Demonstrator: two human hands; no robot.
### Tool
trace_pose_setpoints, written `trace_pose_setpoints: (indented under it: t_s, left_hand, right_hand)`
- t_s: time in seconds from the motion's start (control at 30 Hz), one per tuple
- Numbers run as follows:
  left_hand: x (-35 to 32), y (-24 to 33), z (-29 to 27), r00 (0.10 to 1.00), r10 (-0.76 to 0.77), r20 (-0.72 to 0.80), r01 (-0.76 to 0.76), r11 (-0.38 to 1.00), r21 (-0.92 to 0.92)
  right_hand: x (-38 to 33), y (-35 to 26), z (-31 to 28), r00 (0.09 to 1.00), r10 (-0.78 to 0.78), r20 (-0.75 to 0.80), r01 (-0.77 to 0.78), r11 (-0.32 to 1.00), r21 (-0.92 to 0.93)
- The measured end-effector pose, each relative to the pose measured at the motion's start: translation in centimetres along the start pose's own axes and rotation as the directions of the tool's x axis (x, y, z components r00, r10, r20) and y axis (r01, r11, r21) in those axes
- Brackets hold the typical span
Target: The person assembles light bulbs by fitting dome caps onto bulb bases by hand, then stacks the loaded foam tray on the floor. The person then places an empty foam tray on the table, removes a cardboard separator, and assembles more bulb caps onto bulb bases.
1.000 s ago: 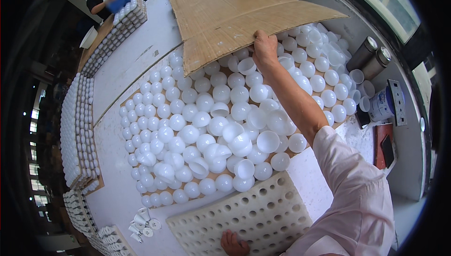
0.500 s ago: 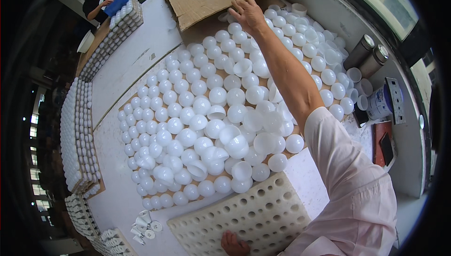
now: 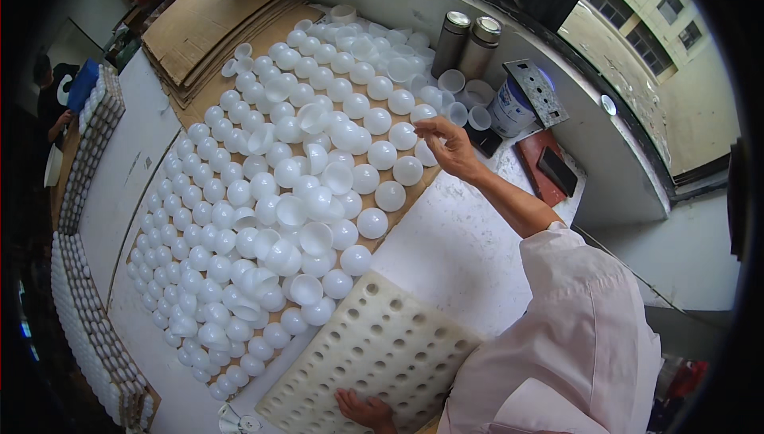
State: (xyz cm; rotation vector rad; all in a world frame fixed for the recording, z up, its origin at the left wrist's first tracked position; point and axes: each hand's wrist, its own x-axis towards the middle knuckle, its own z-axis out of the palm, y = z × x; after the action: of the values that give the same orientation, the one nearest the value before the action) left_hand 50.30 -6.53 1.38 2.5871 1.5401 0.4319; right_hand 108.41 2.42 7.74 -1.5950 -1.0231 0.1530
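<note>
Many glossy white plastic domes (image 3: 297, 93), like bulb covers, stand in rows on a cardboard sheet; other domes lie loose and tipped on top of them. At the right edge of the rows, my right hand (image 3: 450, 149) hovers beside the outer domes. Its fingers are bent and apart, with nothing visible in them. A cream board (image 3: 368, 337) with rows of round holes lies at the near edge, next to the domes. My left hand (image 3: 366, 410) rests on that board's near part, fingers spread, holding nothing.
Stacked cardboard sheets (image 3: 208, 24) lie at the far left. Two metal flasks (image 3: 481, 46), a white-and-blue tub (image 3: 512, 106), a red-brown notebook (image 3: 537, 165) and a dark phone (image 3: 557, 170) stand or lie by the window wall. Stacked trays (image 3: 87, 307) line the left. Another person (image 3: 56, 104) is at far left.
My right hand has come back from the cardboard at the far side to the right edge of the domes. My view has turned to the right. My left hand stays on the holed board.
</note>
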Motion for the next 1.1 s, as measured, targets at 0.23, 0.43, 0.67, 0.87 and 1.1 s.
trace_pose_setpoints:
  t_s: [0.23,0.43,0.67,0.87,1.1]
  left_hand:
    - [-0.2,-0.3,0.3,1.0,0.023,-0.015,-0.023,1.0,-0.01]
    - [-0.2,0.4,0.2,1.0,0.006,0.007,-0.006,1.0,0.009]
    - [-0.3,0.7,-0.1,1.0,0.009,0.005,-0.01,1.0,0.014]
    - [-0.2,0.2,-0.1,1.0,0.013,0.019,-0.013,1.0,0.01]
    - [0.5,0.9,-0.2,1.0,0.023,0.019,-0.023,1.0,0.007]
  right_hand:
    - [-5.6,5.6,-7.1,0.991,0.129,0.025,-0.072,0.693,-0.717]
    - [-1.4,9.2,-10.9,0.934,0.338,0.113,-0.064,0.47,-0.88]
    - [1.4,10.7,-10.5,0.909,0.312,0.277,0.089,0.504,-0.859]
    - [1.2,11.7,-9.5,0.905,0.365,0.217,-0.013,0.535,-0.845]
    - [0.9,12.7,-10.8,0.985,0.155,-0.077,-0.163,0.685,-0.71]
